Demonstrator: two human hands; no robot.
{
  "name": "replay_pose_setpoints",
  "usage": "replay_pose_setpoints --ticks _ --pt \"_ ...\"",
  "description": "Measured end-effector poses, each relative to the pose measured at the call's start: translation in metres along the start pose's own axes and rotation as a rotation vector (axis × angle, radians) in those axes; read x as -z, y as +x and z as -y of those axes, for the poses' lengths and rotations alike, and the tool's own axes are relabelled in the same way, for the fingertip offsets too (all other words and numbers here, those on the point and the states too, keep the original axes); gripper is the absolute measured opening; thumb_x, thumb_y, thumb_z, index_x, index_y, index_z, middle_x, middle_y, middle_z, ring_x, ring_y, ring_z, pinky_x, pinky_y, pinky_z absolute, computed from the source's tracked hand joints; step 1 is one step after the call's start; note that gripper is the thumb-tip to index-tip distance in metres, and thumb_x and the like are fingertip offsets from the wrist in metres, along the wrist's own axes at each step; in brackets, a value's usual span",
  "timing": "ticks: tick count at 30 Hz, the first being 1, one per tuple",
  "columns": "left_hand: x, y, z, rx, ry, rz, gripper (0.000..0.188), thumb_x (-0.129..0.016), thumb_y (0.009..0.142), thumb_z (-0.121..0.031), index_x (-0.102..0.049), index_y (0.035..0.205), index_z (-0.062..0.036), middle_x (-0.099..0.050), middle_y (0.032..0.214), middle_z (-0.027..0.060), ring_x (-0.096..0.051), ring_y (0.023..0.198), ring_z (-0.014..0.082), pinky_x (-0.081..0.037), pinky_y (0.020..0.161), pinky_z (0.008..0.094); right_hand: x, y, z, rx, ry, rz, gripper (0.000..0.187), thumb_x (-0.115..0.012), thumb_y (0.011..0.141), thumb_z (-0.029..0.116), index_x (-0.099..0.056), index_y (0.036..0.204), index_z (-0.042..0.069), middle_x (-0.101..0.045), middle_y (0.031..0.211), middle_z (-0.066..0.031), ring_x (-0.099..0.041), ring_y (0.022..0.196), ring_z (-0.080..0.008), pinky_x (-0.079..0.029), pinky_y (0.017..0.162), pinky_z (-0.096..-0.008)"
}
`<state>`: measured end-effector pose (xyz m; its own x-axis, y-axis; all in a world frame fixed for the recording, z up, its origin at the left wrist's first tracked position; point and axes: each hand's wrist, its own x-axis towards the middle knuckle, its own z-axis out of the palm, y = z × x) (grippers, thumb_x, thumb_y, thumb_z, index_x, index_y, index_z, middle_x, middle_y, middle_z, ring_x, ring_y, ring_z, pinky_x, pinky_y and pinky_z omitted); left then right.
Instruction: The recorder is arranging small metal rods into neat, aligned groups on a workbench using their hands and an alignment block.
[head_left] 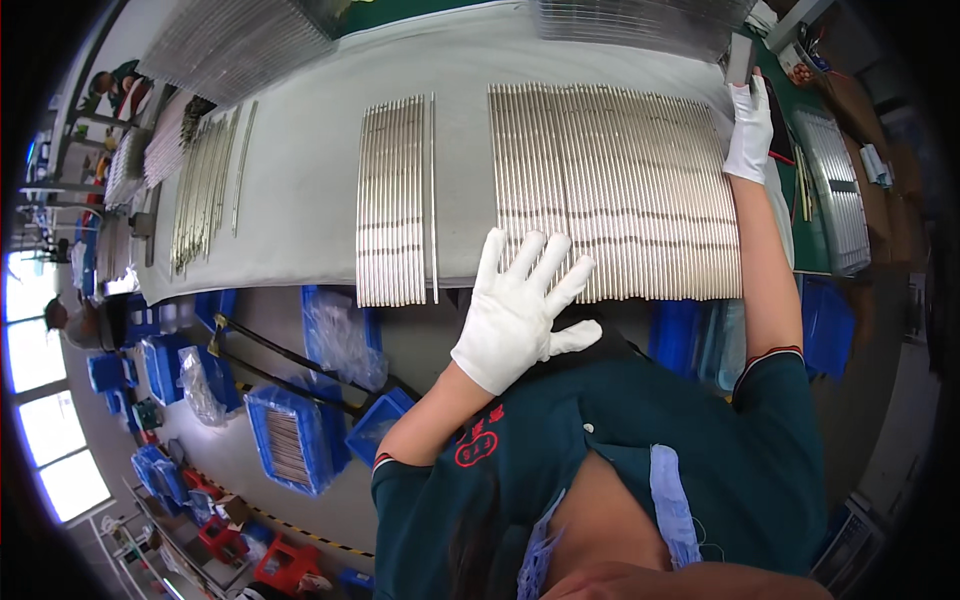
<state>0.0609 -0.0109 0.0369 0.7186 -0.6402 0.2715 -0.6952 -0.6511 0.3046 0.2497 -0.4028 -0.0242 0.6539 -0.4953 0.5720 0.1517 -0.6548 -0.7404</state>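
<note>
1. The wide mat of thin metal rods (615, 190) lies flat on the grey table cover (300, 180), the rods side by side. Their long axes run from the near table edge toward the far side, and their near ends sit right at that edge.
2. The left hand (520, 310), in a white glove, is spread wide with the fingers fanned. Its fingertips rest on the near ends of the mat's left part, and it holds nothing.
3. The right hand (750, 130), also gloved, lies at the mat's far right corner, fingers straight and close together against the outermost rods. Whether it grips anything cannot be told.
4. A narrower batch of rods (392, 200) lies to the left, parallel and apart, with a bare strip of cover between the two.
5. A looser bundle of rods (205, 185) lies farther left, slightly fanned.
6. On the floor below the near edge stand blue plastic bins (290, 440). One holds short metal rods, and others hold clear plastic bags.
7. Ribbed metal panels (235, 45) crowd the table's far side.
</note>
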Motion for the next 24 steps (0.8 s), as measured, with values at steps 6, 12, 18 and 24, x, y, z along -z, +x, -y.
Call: replay_pose_setpoints --ticks 6,12,18,24 --pt "0.014 -0.029 0.015 0.1 0.158 0.021 0.075 -0.073 0.081 -0.058 -0.058 0.136 -0.0102 -0.059 0.131 0.0186 -0.055 0.119 0.0369 -0.034 0.108 0.064 -0.001 -0.002 0.003 0.114 0.008 -0.061 0.072 -0.071 0.095 0.053 -0.054 0.149 0.009 -0.073 0.118 -0.0189 -0.07 0.104 -0.0243 -0.053 0.091 -0.033" --pt "0.02 -0.038 0.018 0.178 0.253 0.036 0.076 -0.074 0.079 -0.058 -0.057 0.135 -0.0104 -0.057 0.129 0.0124 -0.054 0.116 0.031 -0.035 0.105 0.0602 0.008 -0.006 0.037 -0.114 0.115 0.084 0.08 -0.066 0.097 0.059 -0.049 0.152 0.003 -0.062 0.14 -0.0133 -0.059 0.126 -0.0201 -0.04 0.111 -0.0321" --pt "0.012 -0.018 0.004 0.008 0.069 0.056 0.068 -0.075 0.08 -0.051 -0.06 0.132 -0.0107 -0.059 0.128 0.0112 -0.055 0.119 0.0328 -0.036 0.108 0.0606 0.007 0.003 -0.016 -0.07 0.168 0.074 0.074 -0.07 0.098 0.049 -0.049 0.152 0.004 -0.064 0.137 -0.0137 -0.062 0.121 -0.0182 -0.044 0.107 -0.0296" --pt "0.003 -0.008 -0.006 -0.077 0.011 0.045 0.06 -0.075 0.081 -0.047 -0.059 0.128 -0.0132 -0.059 0.125 0.0076 -0.054 0.115 0.0291 -0.039 0.105 0.0552 0.0 0.003 -0.017 -0.041 0.16 0.061 0.072 -0.068 0.099 0.048 -0.05 0.151 0.003 -0.066 0.133 -0.0108 -0.063 0.117 -0.0157 -0.046 0.104 -0.0288"
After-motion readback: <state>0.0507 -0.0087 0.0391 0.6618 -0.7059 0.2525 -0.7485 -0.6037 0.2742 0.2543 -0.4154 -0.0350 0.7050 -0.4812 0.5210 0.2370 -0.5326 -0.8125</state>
